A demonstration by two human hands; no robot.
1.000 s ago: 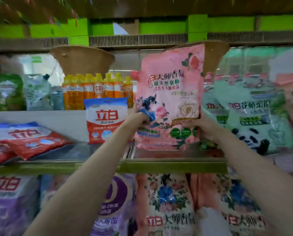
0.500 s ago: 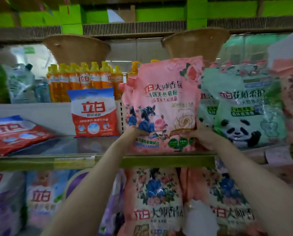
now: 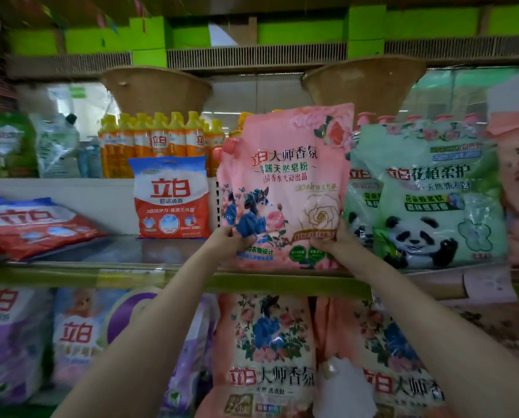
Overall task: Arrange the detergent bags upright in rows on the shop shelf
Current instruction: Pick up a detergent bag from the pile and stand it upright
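Standing pink bag [image 3: 285, 188] upright at shelf [image 3: 149, 280] front edge, touching green panda bag [image 3: 439, 200]. L hand [image 3: 232, 241] + R hand [image 3: 332, 241] pinch its lower corners, fingers closed on it. Placement step (bottom seems seated). Next: release w/o tipping; red bags [image 3: 38, 227] lie flat.

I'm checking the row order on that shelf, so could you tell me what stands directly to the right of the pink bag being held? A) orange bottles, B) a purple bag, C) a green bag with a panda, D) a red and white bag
C: the pink bag, gripped low by the left hand and right hand, stands beside the green panda bag on its right.
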